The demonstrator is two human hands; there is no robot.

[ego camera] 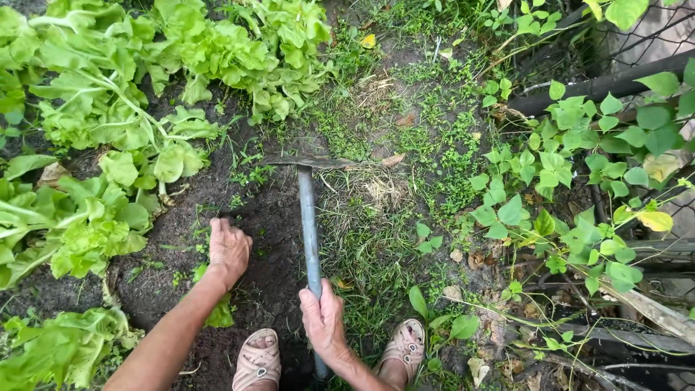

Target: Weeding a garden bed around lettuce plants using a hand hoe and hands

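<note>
Right hand (pixel 323 316) is wrapped around the grey metal handle of a hoe (pixel 310 232), fingers clamped on it low down near the bottom edge of the garden bed. The handle runs straight up the middle of the bed, and the flat blade sits in the dirt right where the bare soil meets the weedy grass (pixel 376 239).

Left hand (pixel 229 250) is down on the dark soil (pixel 268 217) just left of the handle, fingers curled together and digging into the earth; can't tell if it's got anything in it.

Lettuce plants (pixel 94 108) fill the left side and top left corner. Two feet in beige sandals (pixel 258 360) stand at the bottom edge, either side of the handle. Leafy vines (pixel 579 166) and a dark pipe (pixel 608 85) run along the right edge.
</note>
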